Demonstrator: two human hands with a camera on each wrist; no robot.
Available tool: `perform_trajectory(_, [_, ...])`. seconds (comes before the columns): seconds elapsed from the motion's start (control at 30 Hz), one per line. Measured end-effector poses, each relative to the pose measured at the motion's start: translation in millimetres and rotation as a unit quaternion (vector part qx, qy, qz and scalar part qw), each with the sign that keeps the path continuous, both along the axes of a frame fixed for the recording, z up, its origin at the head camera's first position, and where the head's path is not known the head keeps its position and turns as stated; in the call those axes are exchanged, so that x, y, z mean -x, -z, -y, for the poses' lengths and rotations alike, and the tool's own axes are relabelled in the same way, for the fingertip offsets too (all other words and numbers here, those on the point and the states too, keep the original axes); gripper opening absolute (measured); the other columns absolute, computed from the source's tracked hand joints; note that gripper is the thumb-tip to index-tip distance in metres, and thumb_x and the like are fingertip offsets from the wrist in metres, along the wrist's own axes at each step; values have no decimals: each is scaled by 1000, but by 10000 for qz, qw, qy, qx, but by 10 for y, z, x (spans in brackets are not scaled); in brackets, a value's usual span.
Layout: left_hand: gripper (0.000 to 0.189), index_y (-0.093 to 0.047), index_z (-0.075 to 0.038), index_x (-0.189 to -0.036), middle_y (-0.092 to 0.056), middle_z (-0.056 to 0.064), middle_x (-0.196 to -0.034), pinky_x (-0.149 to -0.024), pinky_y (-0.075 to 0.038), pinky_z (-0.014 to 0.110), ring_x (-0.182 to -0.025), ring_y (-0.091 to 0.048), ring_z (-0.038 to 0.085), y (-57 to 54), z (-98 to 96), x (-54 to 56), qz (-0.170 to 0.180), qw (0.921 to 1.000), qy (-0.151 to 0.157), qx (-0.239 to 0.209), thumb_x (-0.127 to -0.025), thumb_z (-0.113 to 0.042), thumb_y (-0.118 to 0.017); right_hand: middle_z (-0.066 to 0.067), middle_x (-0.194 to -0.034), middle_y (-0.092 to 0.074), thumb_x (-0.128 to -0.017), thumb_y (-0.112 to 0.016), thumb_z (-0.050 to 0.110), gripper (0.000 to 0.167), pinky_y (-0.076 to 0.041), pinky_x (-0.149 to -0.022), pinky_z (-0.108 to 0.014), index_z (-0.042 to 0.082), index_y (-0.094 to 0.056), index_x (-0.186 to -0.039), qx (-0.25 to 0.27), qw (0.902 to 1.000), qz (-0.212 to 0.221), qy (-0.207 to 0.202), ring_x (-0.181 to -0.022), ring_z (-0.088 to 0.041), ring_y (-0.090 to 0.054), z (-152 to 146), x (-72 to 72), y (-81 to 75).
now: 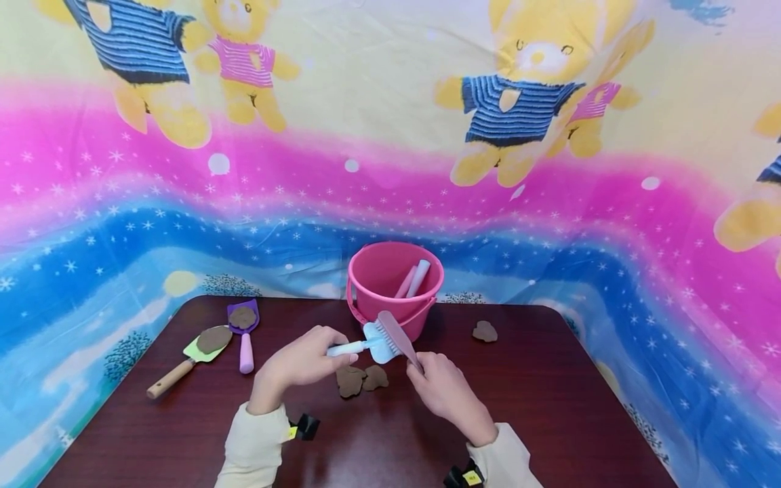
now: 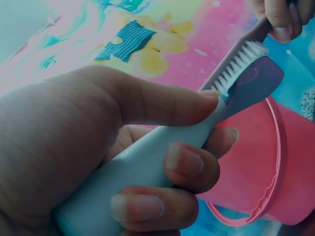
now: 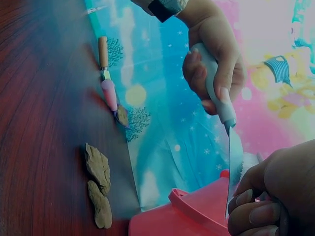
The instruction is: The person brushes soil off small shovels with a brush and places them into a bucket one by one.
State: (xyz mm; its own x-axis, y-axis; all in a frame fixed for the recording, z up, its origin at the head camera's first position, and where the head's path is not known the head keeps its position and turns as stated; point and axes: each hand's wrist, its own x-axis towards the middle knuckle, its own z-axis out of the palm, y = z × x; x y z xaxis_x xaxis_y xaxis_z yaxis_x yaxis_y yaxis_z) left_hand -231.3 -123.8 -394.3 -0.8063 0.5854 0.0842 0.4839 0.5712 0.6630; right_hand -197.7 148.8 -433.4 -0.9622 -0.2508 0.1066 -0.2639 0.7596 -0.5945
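Note:
In the head view my left hand grips the pale handle of a small light blue toy shovel, its blade raised above the table. My right hand holds a mauve brush by the handle. The brush's white bristles touch or nearly touch the shovel blade. A pink bucket stands just behind, with a pink handle and a whitish handle poking up inside. Below the shovel lie brown clay-like pieces on the table.
At left, a green shovel with a wooden handle and a purple shovel with a pink handle each bear a brown lump. Another brown piece lies right of the bucket. A printed bear cloth hangs behind the dark table.

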Motion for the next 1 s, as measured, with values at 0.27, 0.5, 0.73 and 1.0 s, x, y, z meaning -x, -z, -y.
perform_trajectory(0.27, [19, -71, -14, -83, -47, -8, -59, -52, -37, 24, -52, -38, 4, -43, 59, -8, -34, 9999, 98, -85, -97, -26, -68, 2, -57, -44, -100, -56, 16, 26, -37, -44, -26, 13, -56, -75, 131, 9999, 65, 60, -48, -12, -41, -37, 24, 17])
perform_trajectory(0.5, [20, -72, -14, -84, -53, -8, -64, -55, -41, 25, -56, -43, 6, -69, 118, -36, -86, 9999, -7, -88, -97, -29, -68, 2, -56, -43, -101, -55, 16, 27, -37, -43, -26, 13, -55, -74, 155, 9998, 9, 135, -46, -12, -40, -63, 41, 44])
perform_trajectory(0.73, [19, -74, -14, -88, -61, -8, -69, -59, -45, 26, -62, -50, 8, -100, 165, -61, -116, 9998, -64, -154, -96, -30, -69, 2, -56, -42, -101, -54, 16, 28, -35, -43, -26, 13, -54, -73, 138, 9998, -26, 155, -46, -12, -40, -79, 65, 56])
perform_trajectory(1.0, [20, -74, -12, -91, -56, -7, -69, -61, -46, 27, -66, -51, 10, -129, 237, -81, -180, 9996, -144, -148, -97, -30, -69, 2, -55, -41, -101, -54, 15, 30, -35, -42, -27, 13, -52, -70, 145, 9997, 3, 208, -45, -12, -38, -90, 72, 58])
